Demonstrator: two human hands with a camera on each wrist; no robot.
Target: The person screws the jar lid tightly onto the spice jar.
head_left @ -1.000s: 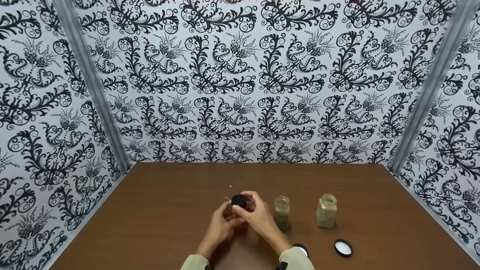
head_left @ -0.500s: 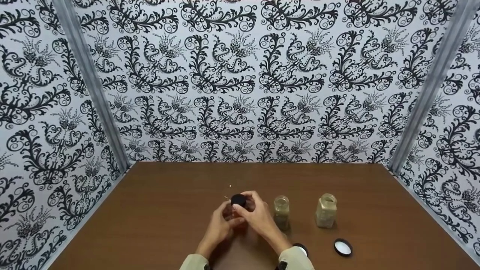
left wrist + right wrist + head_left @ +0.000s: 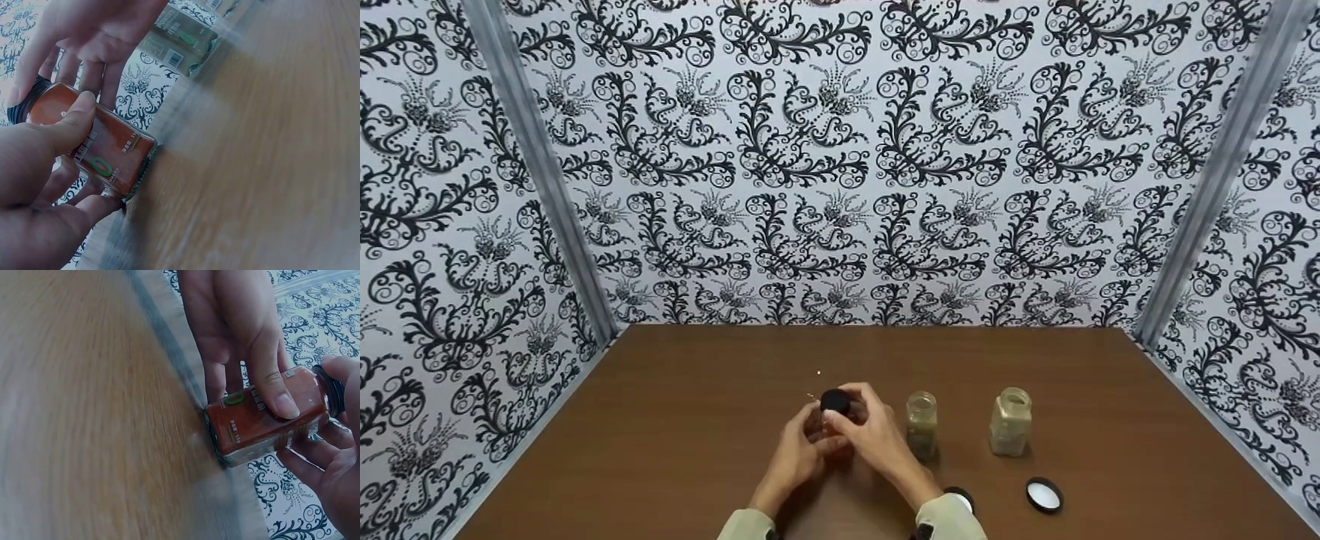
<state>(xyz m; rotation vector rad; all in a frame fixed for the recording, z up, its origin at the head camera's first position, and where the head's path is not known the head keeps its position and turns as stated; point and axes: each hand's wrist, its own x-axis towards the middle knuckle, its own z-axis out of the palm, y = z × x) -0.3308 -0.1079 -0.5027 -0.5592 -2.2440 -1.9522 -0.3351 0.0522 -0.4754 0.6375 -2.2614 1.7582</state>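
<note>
Between both hands stands a small square glass jar of red-orange powder [image 3: 115, 149], its base at the table in the wrist views. My left hand [image 3: 796, 454] grips the jar's body, thumb flat on the labelled face. A black screw lid [image 3: 835, 401] sits on the jar's mouth. My right hand [image 3: 877, 435] pinches that lid between thumb and fingers from the right. Much of the jar is hidden behind the hands in the head view. Just right of the right hand is a lidless glass jar of greenish powder [image 3: 922, 427].
Farther right stands a second lidless jar of pale greenish powder [image 3: 1011, 424]. A black lid [image 3: 1044, 495] lies white inside up in front of it. Another lid [image 3: 962, 498] is partly covered by the right sleeve. Patterned walls [image 3: 840, 187] enclose the brown table [image 3: 675, 405].
Both hands stay on the red-powder jar and its lid almost unmoved. The head view has shifted very slightly.
</note>
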